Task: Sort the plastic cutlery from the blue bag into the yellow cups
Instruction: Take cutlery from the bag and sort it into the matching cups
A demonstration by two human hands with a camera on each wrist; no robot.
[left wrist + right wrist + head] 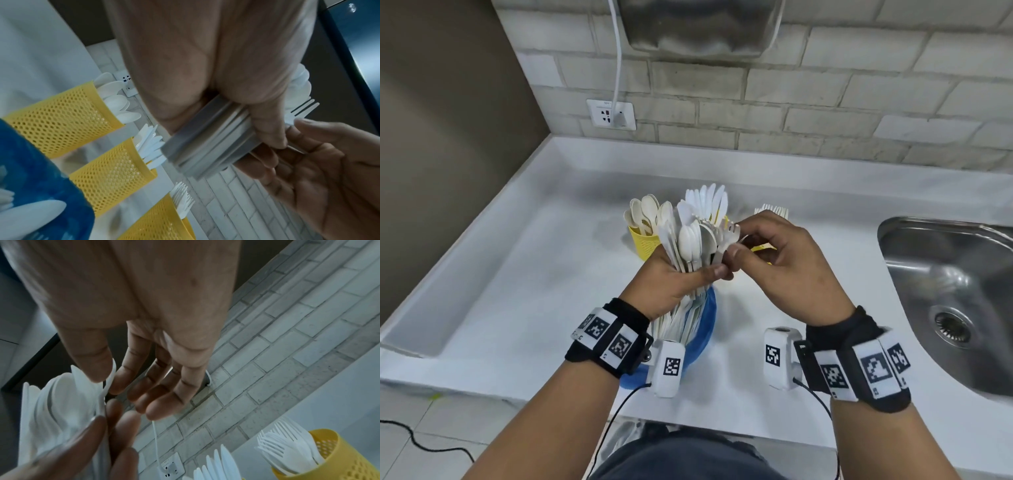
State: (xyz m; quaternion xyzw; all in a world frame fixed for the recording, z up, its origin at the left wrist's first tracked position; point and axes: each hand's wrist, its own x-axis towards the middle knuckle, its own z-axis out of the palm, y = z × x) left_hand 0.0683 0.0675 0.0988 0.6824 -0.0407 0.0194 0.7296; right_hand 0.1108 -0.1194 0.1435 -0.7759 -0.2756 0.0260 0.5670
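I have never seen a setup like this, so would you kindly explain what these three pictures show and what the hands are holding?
No machine here: a person wears one camera on the head and one on each wrist. The head view looks down at a white countertop; the other two look along each hand. The left hand grips a bundle of white plastic cutlery above a blue plastic bag. The right hand pinches one white plastic fork from that bundle. Behind stand three yellow mesh cups: spoons, knives, forks. A steel sink sits to the right.
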